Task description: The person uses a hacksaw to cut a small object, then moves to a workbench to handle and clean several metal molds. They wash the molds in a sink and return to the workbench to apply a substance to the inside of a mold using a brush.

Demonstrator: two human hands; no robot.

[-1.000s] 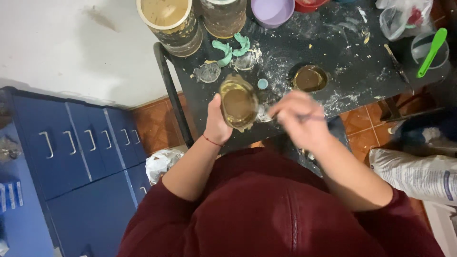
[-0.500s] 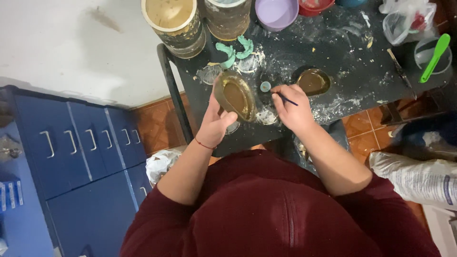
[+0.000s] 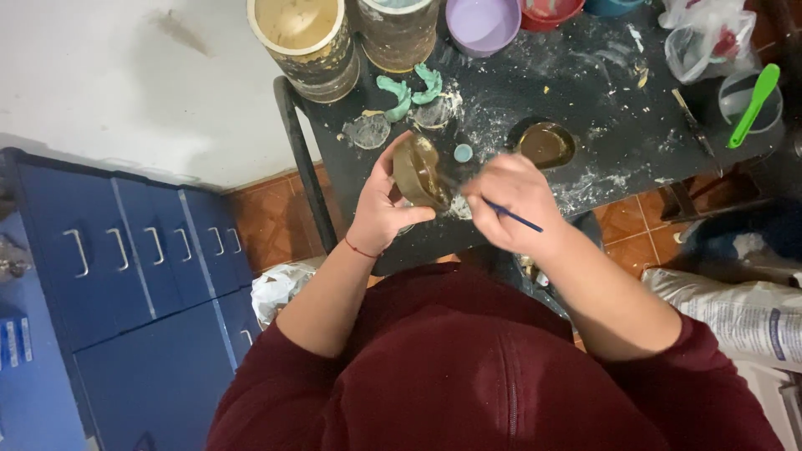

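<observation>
left hand [image 3: 378, 215] grip closed on tilted round mould [image 3: 418, 173], held above the near edge of the dark surface [image 3: 601, 100]. right hand [image 3: 511, 200] grip closed on thin blue brush [image 3: 511, 216], tip at mould.

Blue cabinet [image 3: 125, 276] at left — lilac bowl [image 3: 483, 21], green spatula [image 3: 754, 102] on table.

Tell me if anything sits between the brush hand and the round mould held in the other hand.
Nothing visible does. The left hand holds the round brown mould tilted above the black table; the right hand with the thin blue brush is right beside it, its tip hidden.
</observation>
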